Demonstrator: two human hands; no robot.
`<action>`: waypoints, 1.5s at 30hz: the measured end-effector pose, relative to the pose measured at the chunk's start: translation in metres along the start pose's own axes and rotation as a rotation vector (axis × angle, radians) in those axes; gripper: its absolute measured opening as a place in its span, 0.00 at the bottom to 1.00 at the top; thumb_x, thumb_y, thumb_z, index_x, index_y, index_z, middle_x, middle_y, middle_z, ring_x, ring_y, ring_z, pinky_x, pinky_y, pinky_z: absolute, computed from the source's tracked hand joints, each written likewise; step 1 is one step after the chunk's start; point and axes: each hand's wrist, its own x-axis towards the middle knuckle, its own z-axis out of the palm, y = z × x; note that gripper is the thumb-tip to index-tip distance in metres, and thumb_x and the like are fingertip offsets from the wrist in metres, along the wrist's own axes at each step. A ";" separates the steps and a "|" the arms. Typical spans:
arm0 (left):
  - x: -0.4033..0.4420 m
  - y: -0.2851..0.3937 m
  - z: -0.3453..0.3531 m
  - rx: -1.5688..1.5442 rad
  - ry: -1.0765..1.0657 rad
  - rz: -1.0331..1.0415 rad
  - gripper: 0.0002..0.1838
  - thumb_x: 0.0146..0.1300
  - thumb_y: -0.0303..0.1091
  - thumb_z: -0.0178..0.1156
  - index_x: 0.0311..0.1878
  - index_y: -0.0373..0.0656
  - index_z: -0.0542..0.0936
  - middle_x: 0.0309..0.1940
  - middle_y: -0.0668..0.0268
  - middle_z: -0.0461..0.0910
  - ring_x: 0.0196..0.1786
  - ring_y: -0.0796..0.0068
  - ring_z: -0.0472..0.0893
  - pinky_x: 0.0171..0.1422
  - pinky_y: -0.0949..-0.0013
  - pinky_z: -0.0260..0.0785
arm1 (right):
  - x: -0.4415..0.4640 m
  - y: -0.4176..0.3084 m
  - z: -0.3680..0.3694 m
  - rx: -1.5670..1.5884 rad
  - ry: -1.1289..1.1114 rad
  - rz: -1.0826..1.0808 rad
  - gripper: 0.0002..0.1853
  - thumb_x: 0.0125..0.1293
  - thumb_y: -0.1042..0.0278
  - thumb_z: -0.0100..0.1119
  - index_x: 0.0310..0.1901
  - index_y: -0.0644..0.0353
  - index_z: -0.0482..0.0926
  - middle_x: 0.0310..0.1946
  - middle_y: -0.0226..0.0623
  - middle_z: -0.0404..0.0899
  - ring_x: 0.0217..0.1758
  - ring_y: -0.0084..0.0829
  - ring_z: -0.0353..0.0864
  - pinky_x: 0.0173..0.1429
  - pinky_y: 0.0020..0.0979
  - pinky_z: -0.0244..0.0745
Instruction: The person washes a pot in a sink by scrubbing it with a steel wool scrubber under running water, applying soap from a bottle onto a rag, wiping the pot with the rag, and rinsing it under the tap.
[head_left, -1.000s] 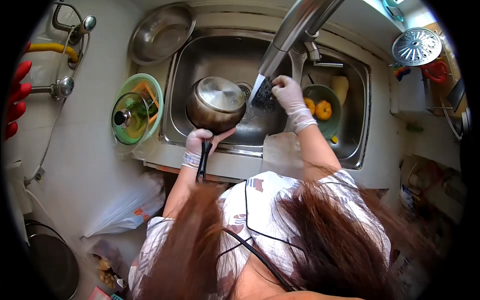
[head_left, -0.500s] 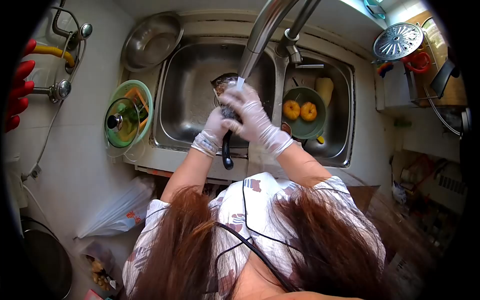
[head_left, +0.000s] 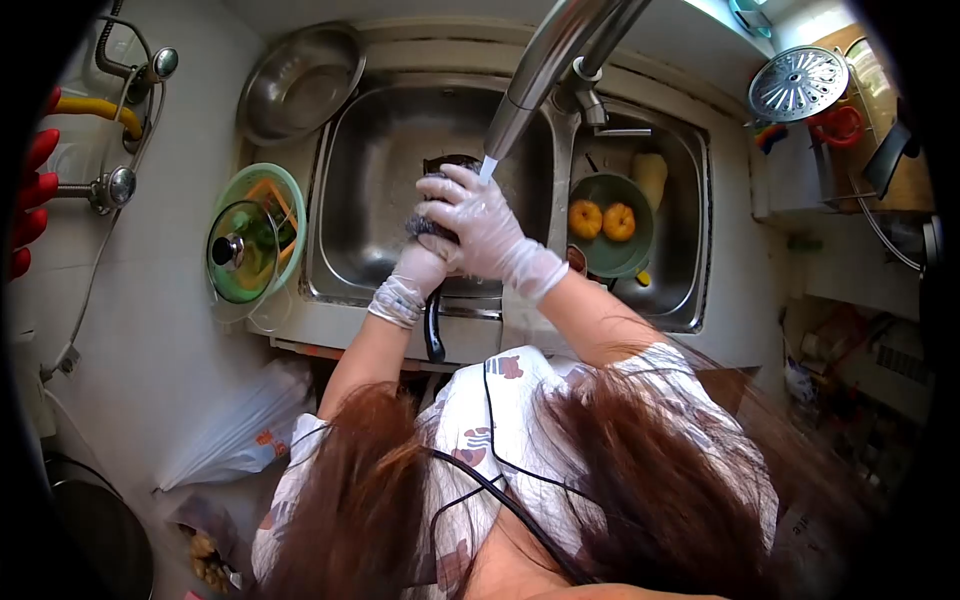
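Observation:
Both my hands wear thin, see-through gloves and work over the left sink basin (head_left: 345, 230). My left hand (head_left: 420, 268) is closed round a black-handled utensil (head_left: 433, 325), whose handle sticks out below my fist toward the front edge. The utensil's dark head shows just beyond my fingers; its kind is mostly hidden. My right hand (head_left: 475, 215) lies across it, fingers curled, on a grey scouring pad (head_left: 430, 228) that looks like steel wool. Above my right hand, water runs from the faucet (head_left: 512, 120).
A steel bowl (head_left: 265, 95) leans at the back left. Left of the sink stands a green basin (head_left: 292, 190) with a glass lid (head_left: 232, 275). A green pot (head_left: 630, 255) with two small orange pumpkins (head_left: 618, 222) and a pale gourd (head_left: 648, 180) sit in the right basin.
My right hand and the scouring pad have shifted left over the utensil. Its handle has swung slightly left and toward me, and my left hand has moved a little the same way.

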 end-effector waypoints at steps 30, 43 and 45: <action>0.001 -0.009 -0.027 -1.936 0.224 -0.603 0.35 0.63 0.60 0.51 0.60 0.37 0.71 0.58 0.54 0.74 0.60 0.58 0.73 0.66 0.51 0.64 | 0.016 0.060 -0.004 0.809 -0.073 1.066 0.18 0.65 0.58 0.57 0.50 0.63 0.77 0.40 0.37 0.81 0.43 0.24 0.77 0.52 0.27 0.72; 0.012 -0.019 -0.038 -1.889 0.445 -0.697 0.27 0.66 0.52 0.53 0.55 0.36 0.74 0.53 0.52 0.77 0.56 0.55 0.77 0.63 0.47 0.66 | -0.016 0.072 0.053 0.849 0.124 0.962 0.22 0.64 0.51 0.55 0.48 0.63 0.76 0.38 0.48 0.80 0.43 0.44 0.79 0.49 0.36 0.72; 0.016 -0.018 -0.038 -1.738 0.543 -0.781 0.28 0.65 0.53 0.53 0.56 0.36 0.73 0.54 0.52 0.76 0.56 0.54 0.76 0.64 0.47 0.66 | -0.034 0.047 0.057 0.781 0.229 0.991 0.23 0.65 0.55 0.54 0.53 0.65 0.72 0.41 0.51 0.79 0.47 0.49 0.77 0.54 0.38 0.70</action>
